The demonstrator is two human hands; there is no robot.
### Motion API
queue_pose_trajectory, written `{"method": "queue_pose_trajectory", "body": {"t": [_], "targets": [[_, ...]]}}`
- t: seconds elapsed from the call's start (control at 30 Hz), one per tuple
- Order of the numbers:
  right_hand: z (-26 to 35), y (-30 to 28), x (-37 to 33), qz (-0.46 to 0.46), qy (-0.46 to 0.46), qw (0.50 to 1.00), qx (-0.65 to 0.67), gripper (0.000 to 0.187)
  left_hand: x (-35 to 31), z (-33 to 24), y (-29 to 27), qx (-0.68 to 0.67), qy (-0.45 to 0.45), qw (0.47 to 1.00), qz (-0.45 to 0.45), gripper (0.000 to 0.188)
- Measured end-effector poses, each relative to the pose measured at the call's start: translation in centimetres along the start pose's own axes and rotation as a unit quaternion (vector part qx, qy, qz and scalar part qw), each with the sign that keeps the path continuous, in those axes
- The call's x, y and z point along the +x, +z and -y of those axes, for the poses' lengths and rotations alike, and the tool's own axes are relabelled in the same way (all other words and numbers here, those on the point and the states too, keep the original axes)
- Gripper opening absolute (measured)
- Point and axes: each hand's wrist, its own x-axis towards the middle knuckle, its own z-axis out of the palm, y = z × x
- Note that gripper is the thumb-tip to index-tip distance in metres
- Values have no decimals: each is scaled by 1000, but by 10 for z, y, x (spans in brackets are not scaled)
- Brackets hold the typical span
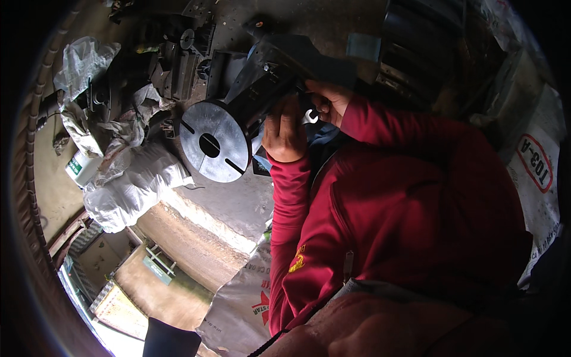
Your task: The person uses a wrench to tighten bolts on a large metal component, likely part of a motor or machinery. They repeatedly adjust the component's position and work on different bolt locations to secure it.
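A dark metal machine part (pixel 257 98) lies tilted in front of me. On its near left end sits a round grey metal disc (pixel 198 132) with a centre hole and narrow slots. My left hand (pixel 285 132) is closed against the part's right side, its fingertips hidden in shadow. Beside it, my right hand (pixel 331 101) is closed in a pinch at the part's edge; what it grips is too dark to name. Between the two hands shows a shiny, fork-shaped metal end (pixel 310 116), like that of an open-end spanner. I cannot tell which hand holds it.
White sacks (pixel 140 190) and a white container (pixel 82 168) stand at the left, near crumpled clear plastic (pixel 86 65). Dark metal parts (pixel 178 71) crowd the far left floor. A printed sack (pixel 241 297) lies by my left arm, another (pixel 538 172) at the right.
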Motion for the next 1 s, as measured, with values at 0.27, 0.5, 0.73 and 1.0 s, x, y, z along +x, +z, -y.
{"method": "queue_pose_trajectory", "body": {"t": [0.27, 0.5, 0.73, 1.0], "targets": [[1, -2, 0, -26, 23, 999, -39, 28, 9, -4, 5, 59, -13, 997, 45, 23], [-3, -2, 2, -46, 30, 998, -34, 31, 15, -6, 4, 57, 25, 995, 72, 21], [-3, -5, 1, 5, -13, 1000, 2, 21, 16, -4, 5, 50, 26, 995, 81, 24], [-1, -5, 4, 17, -15, 999, -29, 18, 6, -7, 6, 5, 11, 999, 52, 39]]}}
